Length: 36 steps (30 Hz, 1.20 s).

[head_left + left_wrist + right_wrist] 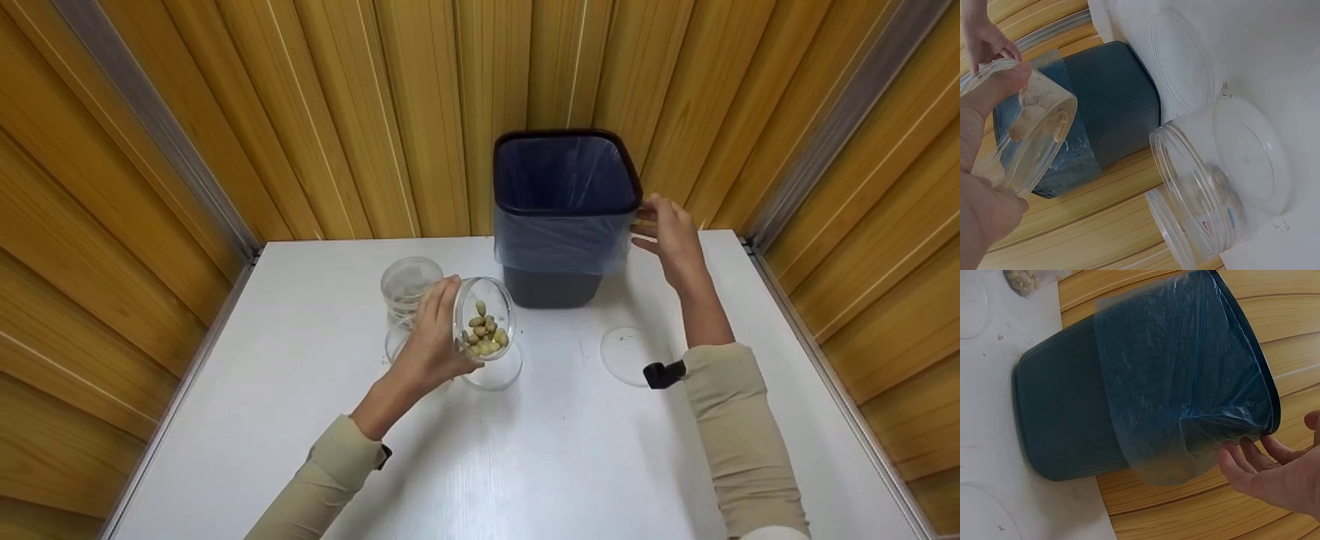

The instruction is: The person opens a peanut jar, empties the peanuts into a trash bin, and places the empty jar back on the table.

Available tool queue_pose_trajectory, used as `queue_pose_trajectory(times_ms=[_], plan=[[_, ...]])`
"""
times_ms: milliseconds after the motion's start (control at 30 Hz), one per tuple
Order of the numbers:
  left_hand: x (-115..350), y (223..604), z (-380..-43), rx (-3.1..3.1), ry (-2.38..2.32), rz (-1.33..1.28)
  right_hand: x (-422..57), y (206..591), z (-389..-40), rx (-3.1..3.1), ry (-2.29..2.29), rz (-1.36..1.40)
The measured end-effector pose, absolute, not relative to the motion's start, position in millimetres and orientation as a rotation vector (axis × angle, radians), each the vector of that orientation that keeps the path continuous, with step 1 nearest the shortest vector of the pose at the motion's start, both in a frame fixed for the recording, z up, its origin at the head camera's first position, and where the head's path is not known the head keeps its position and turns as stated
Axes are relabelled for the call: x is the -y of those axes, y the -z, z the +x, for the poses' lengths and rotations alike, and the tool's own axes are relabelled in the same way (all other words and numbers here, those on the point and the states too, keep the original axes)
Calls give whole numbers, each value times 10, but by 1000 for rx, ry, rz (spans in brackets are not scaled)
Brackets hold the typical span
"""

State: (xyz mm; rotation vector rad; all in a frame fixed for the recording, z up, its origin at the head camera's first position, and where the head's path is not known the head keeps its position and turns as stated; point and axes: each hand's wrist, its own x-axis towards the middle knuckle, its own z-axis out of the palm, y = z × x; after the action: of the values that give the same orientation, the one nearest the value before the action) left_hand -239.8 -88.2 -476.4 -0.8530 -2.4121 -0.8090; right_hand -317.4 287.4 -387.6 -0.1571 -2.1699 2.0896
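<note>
My left hand (427,341) grips a clear plastic jar (459,319), tilted with its open mouth toward the right. Small oval greenish-brown pieces (486,343) lie gathered along its lower side. In the left wrist view the thumb lies over the jar (1044,146) near its rim. My right hand (675,236) is at the right side of a dark bin (551,289), its fingertips just under the rim. Seen from the right wrist, the extended fingers (1235,467) touch the translucent liner (1157,377) folded over the bin's outside.
Clear jars (411,277) stand left of the bin, partly behind my left hand; the left wrist view shows pieces inside one. A clear round lid (626,356) lies on the white table (480,465) at right; another clear disc (499,375) lies beneath the tilted jar. Wood-patterned walls (420,112) surround the table.
</note>
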Motion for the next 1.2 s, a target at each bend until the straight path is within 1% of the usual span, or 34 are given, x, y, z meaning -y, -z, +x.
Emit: queue_pose_trajectory(times_ms=[200, 567, 933, 1200], plan=[[887, 4752, -2403, 2423, 831, -836, -2824, 3820, -3237, 2059, -2255, -172], [891, 4652, -2460, 2421, 807, -842, -2751, 3880, -3326, 2044, -2254, -228], [1029, 4296, -2625, 2423, 691, -849, -2700, 3841, -3338, 2014, -2267, -326], [1164, 4069, -2740, 2508, 622, -801, -2660, 3886, -3350, 1939, -2333, -363]])
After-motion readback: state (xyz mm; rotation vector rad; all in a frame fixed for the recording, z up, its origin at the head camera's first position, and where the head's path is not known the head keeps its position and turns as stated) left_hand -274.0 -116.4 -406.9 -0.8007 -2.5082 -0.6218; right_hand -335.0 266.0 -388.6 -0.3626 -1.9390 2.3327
